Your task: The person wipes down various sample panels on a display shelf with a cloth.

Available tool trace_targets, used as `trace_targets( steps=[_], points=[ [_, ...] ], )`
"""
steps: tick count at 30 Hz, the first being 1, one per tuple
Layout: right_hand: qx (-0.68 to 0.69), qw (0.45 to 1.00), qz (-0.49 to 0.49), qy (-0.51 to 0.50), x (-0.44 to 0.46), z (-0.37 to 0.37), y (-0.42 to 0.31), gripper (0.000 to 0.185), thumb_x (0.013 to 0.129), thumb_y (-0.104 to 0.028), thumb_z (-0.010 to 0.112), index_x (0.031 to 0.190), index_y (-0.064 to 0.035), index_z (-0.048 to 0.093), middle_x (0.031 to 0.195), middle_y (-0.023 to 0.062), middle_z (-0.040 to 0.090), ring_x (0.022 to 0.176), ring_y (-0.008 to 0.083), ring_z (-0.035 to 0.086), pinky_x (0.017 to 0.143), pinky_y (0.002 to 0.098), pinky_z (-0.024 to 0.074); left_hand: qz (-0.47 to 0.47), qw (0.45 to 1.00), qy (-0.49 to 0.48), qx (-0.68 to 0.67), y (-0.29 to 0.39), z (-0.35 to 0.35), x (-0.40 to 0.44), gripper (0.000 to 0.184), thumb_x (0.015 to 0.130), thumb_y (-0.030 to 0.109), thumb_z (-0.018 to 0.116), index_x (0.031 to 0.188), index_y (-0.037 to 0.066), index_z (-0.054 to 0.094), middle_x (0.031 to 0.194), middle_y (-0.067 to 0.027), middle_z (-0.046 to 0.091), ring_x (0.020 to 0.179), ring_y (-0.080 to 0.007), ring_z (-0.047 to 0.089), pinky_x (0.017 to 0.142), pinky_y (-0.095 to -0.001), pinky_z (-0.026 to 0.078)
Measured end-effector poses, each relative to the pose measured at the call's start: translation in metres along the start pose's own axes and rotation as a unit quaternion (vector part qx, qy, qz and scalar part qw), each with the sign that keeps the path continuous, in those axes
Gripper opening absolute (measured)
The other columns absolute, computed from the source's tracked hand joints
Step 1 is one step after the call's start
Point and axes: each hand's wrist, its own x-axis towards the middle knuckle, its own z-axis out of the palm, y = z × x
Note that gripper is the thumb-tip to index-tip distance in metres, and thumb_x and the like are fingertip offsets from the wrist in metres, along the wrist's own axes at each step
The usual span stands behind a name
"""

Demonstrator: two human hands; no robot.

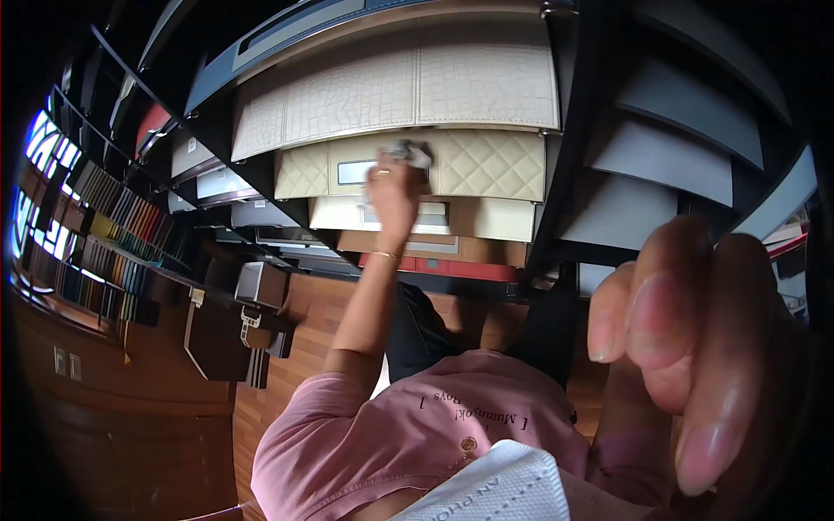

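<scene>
My left hand (395, 193) reaches forward, its fingers closed on a crumpled grey cloth (411, 154) that is blurred by motion. The cloth is against the front of a cream quilted panel (491, 165) with a diamond pattern. Left of the fingers is a pale rectangular inset (354, 172) in that panel. Close to the camera on the right, my right hand (695, 330) is raised with bent, partly spread fingers pointing down. Nothing shows between them.
Above the quilted panel is a beige crocodile-textured panel (486, 82); below it lie a plain cream panel (495, 219) and a red one (469, 270). Grey panels (669, 156) fill the rack at right. Colour samples (122, 208) stand far left. The floor (304, 321) is wooden.
</scene>
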Motion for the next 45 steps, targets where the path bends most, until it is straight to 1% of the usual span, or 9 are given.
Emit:
trace_targets(
  steps=[5, 9, 16, 24, 26, 33, 36, 40, 45],
  points=[
    [0.004, 0.995, -0.020, 0.100, 0.000, 0.022, 0.000, 0.025, 0.090, -0.026, 0.061, 0.066, -0.0173, 0.059, 0.086, -0.0098, 0.053, 0.102, 0.0169, 0.043, 0.082, 0.0338, 0.0415, -0.084, 0.991, 0.099, -0.036, 0.003, -0.005, 0.016, 0.019, 0.070, 0.004, 0.063, 0.089, 0.004, 0.064, 0.090, -0.0206, 0.064, 0.083, -0.0397, 0.059, 0.074, -0.0452, 0.046],
    [0.021, 0.996, 0.004, 0.085, 0.013, 0.030, -0.005, 0.026, 0.090, -0.028, 0.060, 0.067, -0.0171, 0.059, 0.086, -0.0097, 0.052, 0.101, 0.0173, 0.041, 0.082, 0.0344, 0.0420, 0.107, 0.992, 0.050, -0.040, 0.087, 0.064, -0.014, 0.027, 0.071, 0.005, 0.061, 0.098, 0.004, 0.062, 0.112, -0.0228, 0.057, 0.120, -0.0419, 0.047, 0.098, -0.0524, 0.036],
    [0.045, 0.999, 0.004, -0.004, 0.016, 0.014, -0.004, 0.025, 0.092, -0.030, 0.056, 0.071, -0.0179, 0.060, 0.091, -0.0091, 0.053, 0.107, 0.0183, 0.037, 0.084, 0.0361, 0.0433, 0.160, 0.981, -0.023, -0.105, 0.088, 0.005, -0.001, 0.030, 0.071, 0.006, 0.060, 0.101, 0.006, 0.063, 0.118, -0.0213, 0.056, 0.125, -0.0391, 0.044, 0.103, -0.0541, 0.033],
    [0.022, 0.999, 0.004, -0.028, 0.012, 0.006, -0.003, 0.023, 0.093, -0.031, 0.056, 0.075, -0.0173, 0.062, 0.091, -0.0089, 0.054, 0.109, 0.0187, 0.037, 0.084, 0.0359, 0.0451, -0.139, 0.978, 0.153, 0.015, -0.043, -0.024, 0.019, 0.013, 0.072, 0.005, 0.061, 0.085, 0.004, 0.063, 0.089, -0.0223, 0.064, 0.095, -0.0425, 0.056, 0.087, -0.0492, 0.041],
    [0.036, 0.999, 0.004, -0.020, 0.017, 0.007, -0.005, 0.024, 0.092, -0.031, 0.057, 0.072, -0.0175, 0.061, 0.089, -0.0088, 0.053, 0.108, 0.0185, 0.038, 0.083, 0.0356, 0.0454, -0.233, 0.972, 0.022, -0.035, -0.033, -0.026, 0.014, 0.015, 0.068, 0.003, 0.062, 0.083, 0.004, 0.059, 0.094, -0.0233, 0.063, 0.096, -0.0433, 0.055, 0.087, -0.0495, 0.041],
    [0.001, 0.994, 0.011, 0.112, 0.026, 0.039, -0.002, 0.024, 0.092, -0.025, 0.056, 0.070, -0.0150, 0.054, 0.080, -0.0051, 0.049, 0.099, 0.0180, 0.042, 0.075, 0.0344, 0.0445, 0.069, 0.995, 0.010, -0.072, 0.106, 0.007, -0.028, 0.033, 0.066, 0.001, 0.061, 0.098, 0.004, 0.059, 0.112, -0.0223, 0.057, 0.119, -0.0435, 0.048, 0.099, -0.0531, 0.036],
    [-0.274, 0.920, 0.212, 0.186, 0.033, 0.032, -0.002, 0.020, 0.090, -0.014, 0.053, 0.071, -0.0083, 0.053, 0.079, 0.0010, 0.051, 0.089, 0.0199, 0.050, 0.075, 0.0360, 0.0449, 0.129, 0.985, 0.006, -0.115, 0.104, -0.003, -0.025, 0.039, 0.068, 0.000, 0.059, 0.107, 0.004, 0.059, 0.112, -0.0208, 0.058, 0.119, -0.0408, 0.049, 0.097, -0.0517, 0.037],
    [-0.382, 0.879, -0.225, 0.177, 0.073, -0.011, 0.059, 0.009, 0.075, 0.001, 0.063, 0.071, -0.0003, 0.054, 0.086, 0.0112, 0.061, 0.091, 0.0236, 0.059, 0.081, 0.0330, 0.0451, -0.029, 0.956, -0.076, -0.283, 0.051, -0.027, -0.017, 0.042, 0.077, -0.001, 0.058, 0.119, 0.003, 0.055, 0.119, -0.0196, 0.056, 0.112, -0.0349, 0.055, 0.094, -0.0443, 0.043],
    [-0.634, 0.668, -0.136, 0.365, 0.095, -0.113, 0.100, 0.036, 0.078, -0.021, 0.077, 0.096, 0.0001, 0.054, 0.097, 0.0145, 0.059, 0.088, 0.0256, 0.056, 0.083, 0.0326, 0.0440, -0.213, 0.809, 0.331, -0.438, -0.069, -0.075, 0.024, 0.040, 0.091, 0.008, 0.055, 0.129, 0.001, 0.045, 0.115, -0.0137, 0.057, 0.098, -0.0160, 0.056, 0.078, -0.0271, 0.047]
  ],
)
